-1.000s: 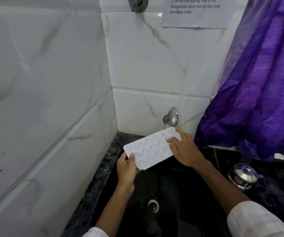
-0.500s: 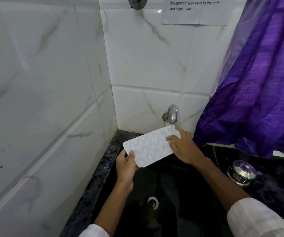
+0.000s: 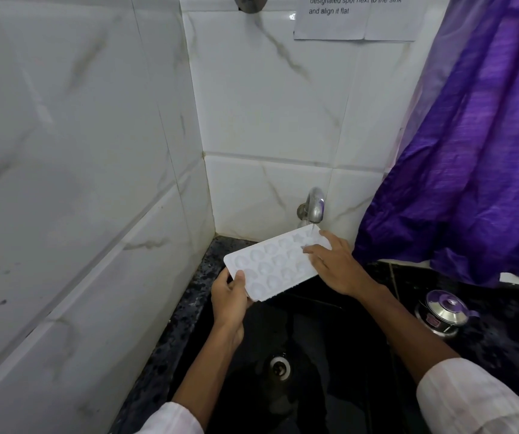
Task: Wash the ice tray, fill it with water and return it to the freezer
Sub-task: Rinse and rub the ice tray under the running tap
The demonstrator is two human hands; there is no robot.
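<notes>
Along the left, the white marble-look wall tiles (image 3: 64,183) run down to a narrow strip of dark speckled tabletop (image 3: 186,308) beside the black sink (image 3: 323,324).

Your left hand (image 3: 228,300) reaches in over the sink's left edge. Its thumb lies on top of the near left corner of the ice tray (image 3: 278,264) and its fingers curl underneath, so it is clamped on that corner.

The white tray is in the air above the back of the sink, clear of the basin, cups facing up. It slants from your left hand up and away toward the tap (image 3: 314,205). Below it, the drain (image 3: 280,366) sits in the sink floor.

The tap comes out of the back wall just above the tray's far right corner, and a thin stream of water falls from it onto that corner.

Your right hand (image 3: 336,264) lies over the tray's right end. Its fingers (image 3: 311,250) are stretched fairly straight and slightly apart, resting on the top face. You cannot tell where the thumb is.

High on the back wall is a taped paper note (image 3: 355,20). To the right, a purple curtain (image 3: 477,151) hangs down to the tabletop. A small steel pot (image 3: 444,313) with its lid on stands at the sink's right edge.
</notes>
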